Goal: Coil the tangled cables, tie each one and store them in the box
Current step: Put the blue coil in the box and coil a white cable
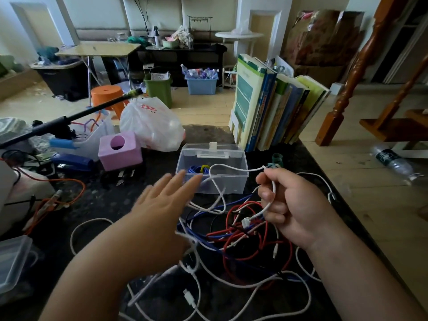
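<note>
Head view only. Right hand (287, 205) has its fingers curled round a white cable (234, 169), gripping it near one end; the cable's free run loops up over the front rim of the clear box (234, 181). Left hand (162, 205) is flat with fingers spread, holding nothing, hovering just in front of the box, motion-blurred. One blue coil (195, 169) with a yellow tie already sits inside the box. The tangle (243, 232) of red, blue and white leads lies on the dark table (104, 200) between the hands. Judgement: cables are light, limp, springy and will snag on each other; best held by the plug end and drawn out slowly hand over hand.
</note>
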Action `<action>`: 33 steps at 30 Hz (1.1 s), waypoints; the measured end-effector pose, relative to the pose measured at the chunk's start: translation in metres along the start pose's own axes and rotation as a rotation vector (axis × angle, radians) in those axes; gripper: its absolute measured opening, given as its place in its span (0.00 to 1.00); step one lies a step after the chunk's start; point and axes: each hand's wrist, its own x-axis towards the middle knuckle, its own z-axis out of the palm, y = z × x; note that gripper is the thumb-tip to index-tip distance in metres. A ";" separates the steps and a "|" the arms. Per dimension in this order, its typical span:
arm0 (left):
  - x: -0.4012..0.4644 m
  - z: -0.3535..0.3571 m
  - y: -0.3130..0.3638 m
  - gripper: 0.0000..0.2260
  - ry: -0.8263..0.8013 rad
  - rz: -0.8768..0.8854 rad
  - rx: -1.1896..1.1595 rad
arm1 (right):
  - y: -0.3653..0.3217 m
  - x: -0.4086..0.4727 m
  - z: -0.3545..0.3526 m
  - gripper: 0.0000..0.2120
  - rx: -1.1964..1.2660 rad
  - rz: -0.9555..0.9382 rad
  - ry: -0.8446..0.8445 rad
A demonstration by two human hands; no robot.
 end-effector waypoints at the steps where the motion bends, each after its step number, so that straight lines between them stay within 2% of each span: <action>1: -0.005 -0.002 0.008 0.52 0.015 0.077 -0.104 | -0.001 -0.001 0.001 0.14 0.001 0.004 -0.003; 3: -0.010 -0.004 0.022 0.46 0.146 0.268 -0.413 | -0.003 -0.003 0.003 0.14 -0.012 0.010 -0.001; 5: -0.007 0.002 0.033 0.31 0.317 0.377 -0.688 | -0.005 -0.006 0.004 0.13 0.000 0.012 -0.017; 6: -0.002 0.007 0.039 0.23 0.355 0.365 -0.728 | -0.006 -0.007 0.006 0.13 0.032 0.013 -0.038; 7: 0.003 0.013 0.046 0.19 0.333 0.328 -0.731 | -0.007 -0.008 0.008 0.13 0.079 0.020 -0.065; 10: 0.015 0.037 0.064 0.17 0.173 0.276 -0.799 | -0.007 -0.010 0.013 0.13 0.231 0.065 -0.123; 12: 0.019 0.043 0.067 0.10 0.244 0.240 -0.843 | -0.008 -0.011 0.012 0.14 0.200 0.076 -0.124; 13: 0.021 0.043 0.066 0.07 0.287 0.227 -0.857 | -0.008 -0.011 0.011 0.16 0.073 0.060 -0.085; 16: 0.024 0.038 0.060 0.15 0.329 0.156 -1.014 | 0.001 -0.005 0.004 0.21 -0.577 -0.195 0.184; 17: 0.025 0.034 0.060 0.18 0.287 0.125 -1.117 | 0.007 -0.001 0.002 0.18 -0.700 -0.343 0.274; 18: 0.025 0.031 0.060 0.19 0.234 0.102 -1.218 | 0.012 0.002 0.001 0.13 -0.738 -0.479 0.288; 19: 0.025 0.029 0.062 0.19 0.184 0.082 -1.317 | 0.016 0.004 0.003 0.11 -0.749 -0.543 0.237; 21: 0.025 0.026 0.065 0.17 0.125 0.084 -1.489 | 0.022 0.005 0.007 0.18 -0.691 -0.512 0.098; 24: 0.026 0.022 0.066 0.13 0.133 0.161 -1.707 | 0.039 0.002 0.018 0.29 -0.495 -0.222 -0.052; 27: 0.029 0.020 0.064 0.11 0.224 0.161 -1.866 | 0.063 -0.007 0.032 0.27 -0.402 -0.073 -0.281; 29: 0.032 0.022 0.059 0.13 0.318 0.116 -1.855 | 0.067 -0.013 0.035 0.20 -0.519 0.017 -0.395; 33: 0.042 0.030 0.041 0.14 0.464 0.051 -1.561 | 0.049 -0.022 0.029 0.05 -1.100 -0.041 -0.563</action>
